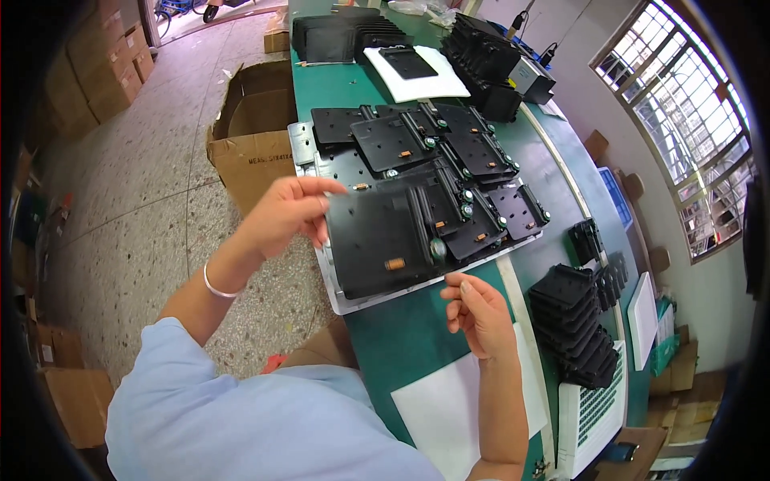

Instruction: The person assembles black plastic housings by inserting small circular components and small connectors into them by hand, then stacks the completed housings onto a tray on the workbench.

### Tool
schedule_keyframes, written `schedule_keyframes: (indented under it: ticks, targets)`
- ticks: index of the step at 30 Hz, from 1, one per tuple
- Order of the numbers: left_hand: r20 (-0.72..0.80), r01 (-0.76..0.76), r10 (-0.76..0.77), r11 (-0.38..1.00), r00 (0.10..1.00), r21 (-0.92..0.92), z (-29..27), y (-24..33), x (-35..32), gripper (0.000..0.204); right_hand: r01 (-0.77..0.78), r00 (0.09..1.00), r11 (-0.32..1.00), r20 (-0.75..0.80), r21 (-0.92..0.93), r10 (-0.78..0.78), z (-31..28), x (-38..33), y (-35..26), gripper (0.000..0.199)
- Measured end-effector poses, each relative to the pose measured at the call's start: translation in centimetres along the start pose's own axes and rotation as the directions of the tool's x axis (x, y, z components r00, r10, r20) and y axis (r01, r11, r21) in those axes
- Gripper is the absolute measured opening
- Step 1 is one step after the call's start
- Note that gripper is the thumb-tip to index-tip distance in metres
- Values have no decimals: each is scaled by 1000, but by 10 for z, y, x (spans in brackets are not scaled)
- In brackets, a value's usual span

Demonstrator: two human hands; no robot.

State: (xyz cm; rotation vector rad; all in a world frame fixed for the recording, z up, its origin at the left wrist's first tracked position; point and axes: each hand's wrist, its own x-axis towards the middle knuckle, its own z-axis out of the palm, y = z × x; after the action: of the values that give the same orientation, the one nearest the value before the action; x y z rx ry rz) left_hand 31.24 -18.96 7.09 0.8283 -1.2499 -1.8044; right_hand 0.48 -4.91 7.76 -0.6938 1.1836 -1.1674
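Observation:
Closest to me, a flat black plate with a raised ridge, a round greenish-silver part and a small orange piece lies over the near end of a silver tray. My left hand has its thumb and index finger closed at the plate's far left corner. Beside the near right corner, my right hand is curled, thumb pressed to index finger; anything between them is too small to make out. Several similar black plates overlap on the tray beyond, each with matching round and orange parts.
A green table carries white sheets, stacked black parts and a white rack on the right. Farther off are more black stacks and a plate on white foam. An open cardboard box stands left of the table.

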Motion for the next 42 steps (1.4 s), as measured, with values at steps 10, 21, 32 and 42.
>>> schedule_keyframes:
  ticks: [10,21,32,42]
  targets:
    - [-193,-98,111,992,975,74,-84,12,102,26,4,991,1000,-132,-22,-7,-63,-74,19,21]
    - [-209,22,-6,997,978,72,-89,-9,135,26,56,969,995,-245,81,-34,-88,-102,38,20]
    - [-338,157,-55,946,939,282,-65,3,137,29,49,963,992,-270,118,-15,-97,-100,50,18]
    - [-356,34,165,870,920,492,-90,0,121,29,47,952,998,-305,41,-32,-104,-116,48,19]
